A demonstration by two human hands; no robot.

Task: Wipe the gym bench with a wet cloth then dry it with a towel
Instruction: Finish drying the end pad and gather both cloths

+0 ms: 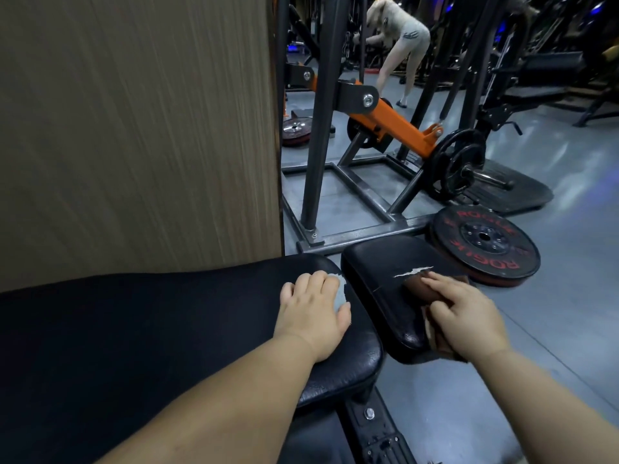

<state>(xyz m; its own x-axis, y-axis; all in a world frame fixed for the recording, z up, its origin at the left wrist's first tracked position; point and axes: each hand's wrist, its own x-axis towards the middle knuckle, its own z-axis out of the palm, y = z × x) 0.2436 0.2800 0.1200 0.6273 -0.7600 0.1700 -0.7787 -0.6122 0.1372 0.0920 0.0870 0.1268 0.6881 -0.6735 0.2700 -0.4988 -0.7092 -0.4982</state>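
Head view: the gym bench [167, 329] fills the lower frame, under both hands.
Bench surface: black padded vinyl with a faint sheen and rounded corners, creased and cracked near the left wrist.
Seat pad [375, 262]: a smaller black cushion under the right hand, split from the long pad by a narrow gap.
Tear [413, 271]: a jagged pale rip in the vinyl, just beyond the right fingertips.
Left hand [313, 313]: palm down at the long pad's end, fingers and thumb curled round the cloth.
Wet cloth [341, 291]: pale grey-blue and bunched, showing between the left forefinger and thumb.
Right hand [469, 316]: fingers mostly extended, pressing the towel onto the seat pad.
Towel [417, 288]: brown and soft, folded under the right hand and draped over the pad's right edge.
Bench frame [371, 420]: dark bolted metal, below and between the wrists.
Weight plate [485, 242]: a black disc with red lettering, on the grey floor beyond the right hand.
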